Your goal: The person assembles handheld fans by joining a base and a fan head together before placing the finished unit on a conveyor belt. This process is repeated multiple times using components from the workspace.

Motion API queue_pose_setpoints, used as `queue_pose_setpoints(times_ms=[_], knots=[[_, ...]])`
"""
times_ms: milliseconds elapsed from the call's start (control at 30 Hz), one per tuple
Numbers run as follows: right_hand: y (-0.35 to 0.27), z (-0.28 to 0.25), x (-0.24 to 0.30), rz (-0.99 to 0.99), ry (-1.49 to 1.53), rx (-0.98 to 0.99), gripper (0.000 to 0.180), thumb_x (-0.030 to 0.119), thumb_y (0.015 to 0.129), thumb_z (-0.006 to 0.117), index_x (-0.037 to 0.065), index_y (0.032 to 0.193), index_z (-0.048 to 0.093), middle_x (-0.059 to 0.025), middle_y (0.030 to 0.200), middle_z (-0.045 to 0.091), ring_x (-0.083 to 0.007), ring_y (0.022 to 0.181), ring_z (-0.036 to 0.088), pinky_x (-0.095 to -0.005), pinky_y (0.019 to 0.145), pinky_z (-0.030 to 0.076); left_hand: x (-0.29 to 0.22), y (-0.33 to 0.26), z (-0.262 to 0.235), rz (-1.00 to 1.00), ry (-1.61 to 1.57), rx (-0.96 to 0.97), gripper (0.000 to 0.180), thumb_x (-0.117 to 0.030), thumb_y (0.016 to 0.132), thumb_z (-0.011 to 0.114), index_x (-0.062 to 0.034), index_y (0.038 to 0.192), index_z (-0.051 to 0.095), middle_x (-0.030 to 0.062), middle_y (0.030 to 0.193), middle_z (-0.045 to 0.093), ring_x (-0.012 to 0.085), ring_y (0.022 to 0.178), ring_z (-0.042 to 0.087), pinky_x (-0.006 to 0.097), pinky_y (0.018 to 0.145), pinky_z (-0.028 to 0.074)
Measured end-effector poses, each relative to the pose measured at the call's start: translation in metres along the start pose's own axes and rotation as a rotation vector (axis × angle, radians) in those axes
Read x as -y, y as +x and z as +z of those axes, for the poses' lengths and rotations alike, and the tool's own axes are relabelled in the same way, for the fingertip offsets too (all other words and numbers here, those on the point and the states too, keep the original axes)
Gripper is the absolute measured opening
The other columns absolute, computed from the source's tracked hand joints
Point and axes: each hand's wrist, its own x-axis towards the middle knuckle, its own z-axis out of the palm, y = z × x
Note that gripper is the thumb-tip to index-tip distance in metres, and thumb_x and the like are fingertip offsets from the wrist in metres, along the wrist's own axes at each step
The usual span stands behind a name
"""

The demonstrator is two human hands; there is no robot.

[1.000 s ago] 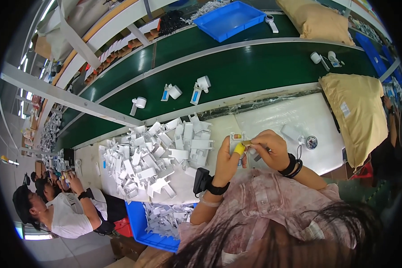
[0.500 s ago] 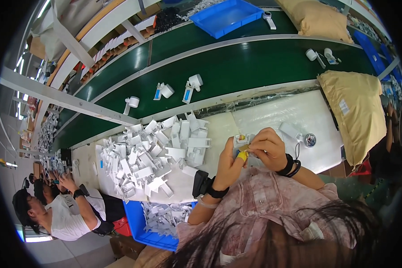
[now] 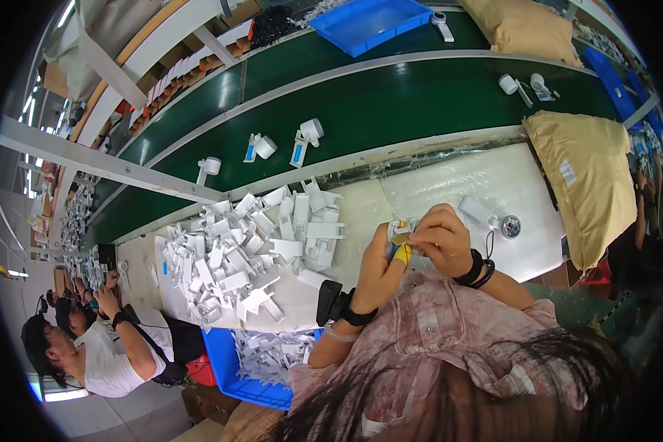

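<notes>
My left hand (image 3: pixel 378 274) is closed round a small white plastic part (image 3: pixel 398 227), held above the near edge of the table. A yellow piece (image 3: pixel 403 253) sticks out beside its thumb; its kind I cannot make out. My right hand (image 3: pixel 445 241) pinches at the same part, fingertips close together, and what lies between them is hidden. Just beyond my right hand a white plastic handle (image 3: pixel 479 211) rests on the table, joined by a thin dark wire to a round piece (image 3: pixel 510 227) with its inside showing.
Left of my hands lies a big heap of white plastic housings (image 3: pixel 232 254). Below it stands a blue bin (image 3: pixel 225 368) of small parts. A green conveyor (image 3: pixel 390 110) carries several white assemblies. A brown sack (image 3: pixel 582 184) stands right; a co-worker (image 3: pixel 110 353) sits left.
The white assemblies on the near conveyor have shifted left. In my left hand the yellow piece has tilted more upright, while both hands stay at nearly the same place.
</notes>
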Motion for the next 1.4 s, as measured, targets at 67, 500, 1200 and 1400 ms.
queue_pose_setpoints(times_ms=[67, 500, 1200, 1400], knots=[[0.000, 0.000, 0.000, -0.001, -0.005, -0.003, 0.023, 0.002, 0.067, 0.077, 0.008, 0.088, 0.068, -0.0038, 0.085, 0.060, -0.0243, 0.079, 0.053, -0.0340, 0.070, 0.044, 0.005, 0.000, -0.004, 0.004, 0.042, 0.037, 0.030, 0.004, 0.086, 0.044, 0.0004, 0.116, 0.046, 0.0055, 0.085, 0.056, 0.0089, 0.065, 0.050, 0.023, 0.057, 0.042], [0.000, -0.006, 0.001, -0.013, -0.022, 0.034, 0.025, -0.002, 0.068, 0.075, 0.008, 0.089, 0.067, -0.0042, 0.086, 0.060, -0.0242, 0.080, 0.053, -0.0336, 0.072, 0.043, 0.000, 0.001, 0.001, 0.062, -0.066, 0.052, 0.024, -0.007, 0.091, 0.048, 0.0021, 0.113, 0.048, 0.0055, 0.080, 0.055, 0.0072, 0.065, 0.049, 0.023, 0.056, 0.041], [0.000, -0.005, 0.000, -0.017, -0.019, 0.037, 0.024, -0.002, 0.068, 0.073, 0.007, 0.089, 0.066, -0.0046, 0.086, 0.059, -0.0258, 0.081, 0.052, -0.0342, 0.074, 0.043, 0.007, -0.002, -0.001, 0.019, 0.114, 0.032, 0.029, -0.001, 0.089, 0.046, 0.0020, 0.118, 0.049, 0.0100, 0.085, 0.058, 0.0144, 0.064, 0.055, 0.027, 0.057, 0.044], [-0.008, -0.002, 0.001, -0.028, 0.002, 0.029, 0.026, -0.007, 0.068, 0.070, 0.006, 0.090, 0.064, -0.0072, 0.086, 0.057, -0.0281, 0.083, 0.053, -0.0358, 0.073, 0.044, 0.004, -0.007, -0.001, -0.043, 0.101, 0.041, 0.027, -0.007, 0.093, 0.049, 0.0013, 0.118, 0.050, 0.0079, 0.086, 0.058, 0.0120, 0.064, 0.054, 0.026, 0.058, 0.044]])
